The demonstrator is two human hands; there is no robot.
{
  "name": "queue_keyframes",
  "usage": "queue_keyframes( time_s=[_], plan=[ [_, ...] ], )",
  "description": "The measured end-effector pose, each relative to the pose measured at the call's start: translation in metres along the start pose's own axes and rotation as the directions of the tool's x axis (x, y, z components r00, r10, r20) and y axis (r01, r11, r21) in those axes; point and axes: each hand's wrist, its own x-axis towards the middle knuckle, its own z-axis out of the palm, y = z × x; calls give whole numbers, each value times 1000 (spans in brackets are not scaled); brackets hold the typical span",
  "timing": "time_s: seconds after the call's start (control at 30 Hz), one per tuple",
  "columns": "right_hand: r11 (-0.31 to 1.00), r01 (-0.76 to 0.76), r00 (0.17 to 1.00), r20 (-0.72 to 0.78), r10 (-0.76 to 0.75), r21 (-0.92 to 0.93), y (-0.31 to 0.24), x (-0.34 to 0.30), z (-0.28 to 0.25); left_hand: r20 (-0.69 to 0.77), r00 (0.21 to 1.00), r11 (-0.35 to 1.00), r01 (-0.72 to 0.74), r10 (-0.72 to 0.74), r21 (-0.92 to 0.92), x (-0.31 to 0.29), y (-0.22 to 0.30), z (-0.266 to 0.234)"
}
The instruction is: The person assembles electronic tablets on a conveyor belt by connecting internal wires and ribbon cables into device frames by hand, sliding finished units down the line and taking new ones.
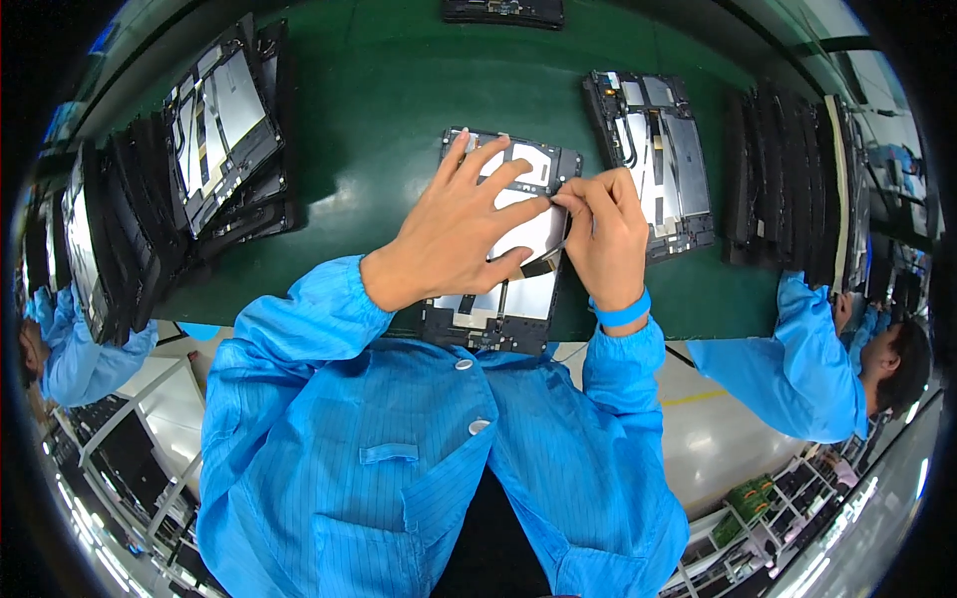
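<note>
An opened tablet-like device (518,304), with silver plates and a black frame, lies at the table's near edge in front of me. My left hand (454,224) is spread over its upper half, fingers apart and fingertips resting on it. At the device's right edge, my right hand (606,234) pinches with thumb and forefinger, close to the left hand's fingertips. What sits in that pinch is too small to make out; a thin dark strip shows just below it. A blue band is around my right wrist.
A stack of similar devices (658,159) lies to the right, beside a row of dark ones standing on edge (788,184). More are piled at the left (219,130). Another stack (503,12) lies at the far edge of the green table (379,90). Blue-sleeved people sit on both sides.
</note>
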Motion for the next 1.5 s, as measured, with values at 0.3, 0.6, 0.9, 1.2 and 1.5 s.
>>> queue_keyframes(
  time_s=[0.3, 0.6, 0.9, 1.2, 1.5],
  plan=[
    [982, 191, 974, 126, -190, -1, 26, 36, 3, -6, 993, 993, -118, 119, 18, 2, -6, 7],
    [992, -28, 989, 150, 9, 121, 27, 36, 4, 29, 954, 954, -299, 299, -19, 13, -18, 2],
    [977, -150, 979, 164, 124, 153, 29, 42, 5, 0, 954, 953, -301, 301, -20, 13, -21, 6],
    [822, -383, 919, 269, 290, 421, 35, 45, -5, 10, 942, 941, -335, 335, -43, 18, -24, 4],
    [724, -538, 843, 308, 442, 433, 4, 20, -34, 14, 947, 947, -319, 320, -51, 19, -23, 3]
  ],
)
